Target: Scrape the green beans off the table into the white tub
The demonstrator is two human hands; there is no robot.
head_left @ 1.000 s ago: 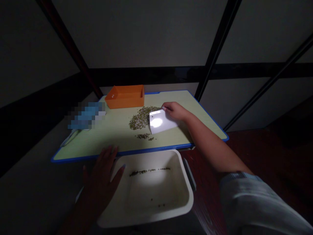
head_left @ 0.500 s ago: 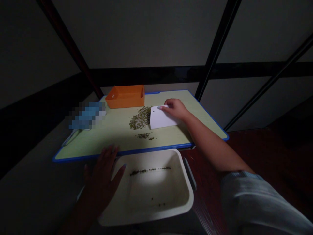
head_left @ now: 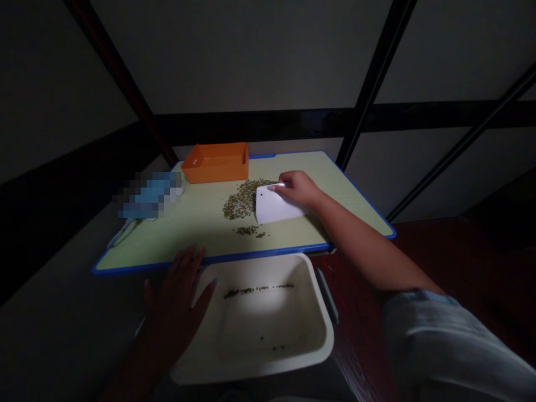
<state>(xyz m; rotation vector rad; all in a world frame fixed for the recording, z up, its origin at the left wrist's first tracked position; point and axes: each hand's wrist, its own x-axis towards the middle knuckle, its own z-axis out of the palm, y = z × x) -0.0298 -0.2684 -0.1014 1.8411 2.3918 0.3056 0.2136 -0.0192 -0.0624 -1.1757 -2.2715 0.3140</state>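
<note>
We take the heap of small green-brown grains (head_left: 243,200) as the hub of our clock: it lies on the pale table (head_left: 201,226), loosely spread. At 3 o'clock from it we have the white scraper (head_left: 278,207), its left edge right against the grains. Our right hand (head_left: 297,188) pinches the scraper's upper edge, fingers closed narrow on it, thumb flat on the face towards us. At 6 o'clock from the heap we see a smaller patch of grains (head_left: 248,230), just apart from it. Farther along 6 o'clock we find the white tub (head_left: 259,326), just beyond the table's blue rim (head_left: 268,257), with a row of grains (head_left: 255,289) along its far side and a few more near us. Between 7 and 8 o'clock our left hand (head_left: 179,293) lies over the tub's left side, fingers and thumb wide apart; we cannot tell whether its fingertips touch the table. Between 10 and 11 o'clock stands the orange box (head_left: 218,172), and at 9 o'clock lies a blue item (head_left: 151,195), pixelated beyond our reading
</note>
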